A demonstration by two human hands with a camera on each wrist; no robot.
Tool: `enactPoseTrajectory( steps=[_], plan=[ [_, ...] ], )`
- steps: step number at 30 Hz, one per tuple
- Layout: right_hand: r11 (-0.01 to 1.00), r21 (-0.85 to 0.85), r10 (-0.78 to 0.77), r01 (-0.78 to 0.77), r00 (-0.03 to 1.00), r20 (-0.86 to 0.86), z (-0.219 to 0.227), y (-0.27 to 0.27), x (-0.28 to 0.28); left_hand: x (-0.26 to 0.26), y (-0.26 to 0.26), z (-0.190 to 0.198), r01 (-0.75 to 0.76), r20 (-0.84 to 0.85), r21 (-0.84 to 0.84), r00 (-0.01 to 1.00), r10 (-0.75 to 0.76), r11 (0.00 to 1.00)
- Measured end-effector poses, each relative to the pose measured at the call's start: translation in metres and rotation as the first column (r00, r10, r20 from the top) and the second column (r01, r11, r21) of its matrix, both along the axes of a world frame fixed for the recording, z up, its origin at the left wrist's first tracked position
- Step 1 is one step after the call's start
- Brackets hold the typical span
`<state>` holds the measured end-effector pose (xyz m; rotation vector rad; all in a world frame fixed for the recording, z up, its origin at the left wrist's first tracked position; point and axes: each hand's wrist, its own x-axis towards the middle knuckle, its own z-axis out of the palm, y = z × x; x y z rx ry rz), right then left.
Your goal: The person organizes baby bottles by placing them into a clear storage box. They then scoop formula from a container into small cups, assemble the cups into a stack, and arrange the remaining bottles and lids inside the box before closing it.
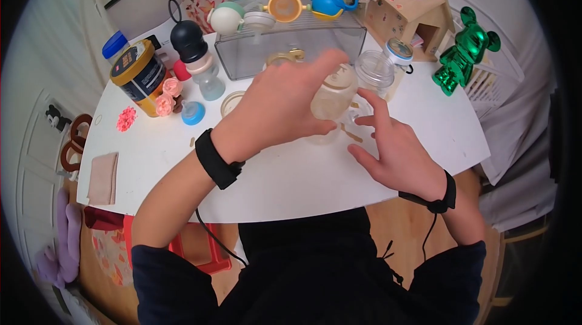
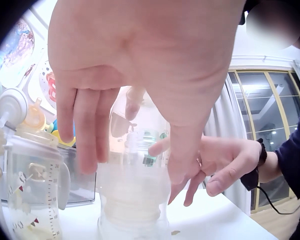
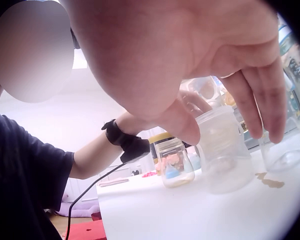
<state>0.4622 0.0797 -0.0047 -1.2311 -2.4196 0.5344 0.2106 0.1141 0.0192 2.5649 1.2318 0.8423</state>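
Observation:
My left hand [image 1: 276, 104] grips a clear bottle [image 1: 334, 96] from above, thumb on one side and fingers on the other. In the left wrist view the bottle stands upside down, its lower end inside a translucent white cup [image 2: 135, 222] on the table. The same cup [image 3: 225, 160] shows between both hands in the right wrist view. To its right, my right hand [image 1: 403, 152] hovers with spread, slightly bent fingers and holds nothing. Its fingertips overlap a low clear container [image 3: 286, 152]. A brown spill [image 3: 270, 181] lies close by on the white table.
A grey rack [image 1: 242, 55] with bottle parts along its top stands behind. Beyond my right hand is an open clear jar [image 1: 374, 70]. A yellow-lidded tub [image 1: 140, 76], a black-topped bottle [image 1: 189, 43] and a blue cap [image 1: 193, 113] stand left; a green bear figure [image 1: 462, 52] stands right.

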Motion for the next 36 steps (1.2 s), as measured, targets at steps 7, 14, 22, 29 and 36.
enactPoseTrajectory(
  steps=[7, 14, 22, 29, 36],
  plan=[
    [0.991, 0.125, 0.049, -0.047, 0.999, -0.013, -0.007, 0.005, 0.008, 0.0, -0.004, 0.003, -0.031, -0.037, -0.012, 0.999, 0.031, 0.999],
    [0.982, 0.179, 0.029, -0.066, 0.979, 0.203, -0.023, 0.027, 0.013, -0.022, -0.018, 0.004, -0.119, -0.061, -0.007, 0.991, 0.119, 0.993],
    [0.963, 0.271, -0.098, 0.004, 0.937, 0.335, -0.044, 0.047, 0.008, -0.052, -0.028, 0.008, -0.241, -0.119, -0.025, 0.964, 0.237, 0.97],
    [0.963, 0.249, -0.19, 0.1, 0.909, 0.371, -0.044, 0.068, 0.011, -0.086, -0.037, 0.01, -0.307, -0.135, -0.04, 0.945, 0.299, 0.951],
    [0.937, 0.328, -0.235, 0.119, 0.91, 0.342, -0.054, 0.091, 0.018, -0.126, -0.045, 0.013, -0.348, -0.122, -0.024, 0.932, 0.342, 0.937]
  ],
)
